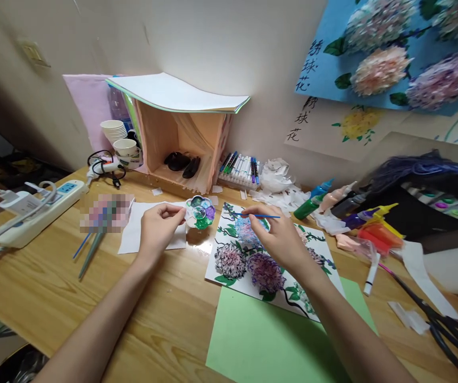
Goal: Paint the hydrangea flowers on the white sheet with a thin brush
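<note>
Flower painting [266, 272]: lay right of frame centre.
Right hand [280, 239], fingers curled, pinched blue brush [271, 216]; left hand [157, 227] pinched palette [200, 213] edge.

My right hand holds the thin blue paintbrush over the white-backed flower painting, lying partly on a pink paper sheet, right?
No, the head view shows the paper sheet is light green. Your right hand does hold the thin blue paintbrush over the white-backed flower painting lying partly on it.
</note>
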### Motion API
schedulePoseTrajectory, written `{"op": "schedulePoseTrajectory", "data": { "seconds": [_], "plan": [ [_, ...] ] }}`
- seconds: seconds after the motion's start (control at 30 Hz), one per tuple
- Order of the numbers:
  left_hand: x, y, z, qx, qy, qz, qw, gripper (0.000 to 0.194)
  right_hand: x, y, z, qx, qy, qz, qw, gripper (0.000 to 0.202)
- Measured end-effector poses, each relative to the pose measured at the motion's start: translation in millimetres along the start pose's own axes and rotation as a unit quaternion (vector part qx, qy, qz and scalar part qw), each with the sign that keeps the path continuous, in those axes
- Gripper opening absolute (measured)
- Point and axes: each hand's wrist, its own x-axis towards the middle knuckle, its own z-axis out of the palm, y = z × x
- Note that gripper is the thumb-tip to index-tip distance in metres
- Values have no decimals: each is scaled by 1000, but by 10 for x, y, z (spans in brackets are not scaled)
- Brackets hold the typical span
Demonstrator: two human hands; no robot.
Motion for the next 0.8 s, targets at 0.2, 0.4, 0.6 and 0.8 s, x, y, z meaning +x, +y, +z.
{"op": "schedulePoseTrajectory", "data": {
  "seconds": [0.2,0.4,0.6,0.8],
  "plan": [
    [-7,-58,17,47,5,29,998,20,19,25,188,-25,3,-10,1000,20],
    [-1,-61,26,54,10,31,998,20,22,83,216,-37,-2,-3,999,20],
    [-16,-49,26,47,9,38,998,19,31,98,226,-41,-9,1,999,20],
    [-20,-55,28,40,9,45,998,18,37,114,212,-38,-13,2,999,19]
  ]
}}
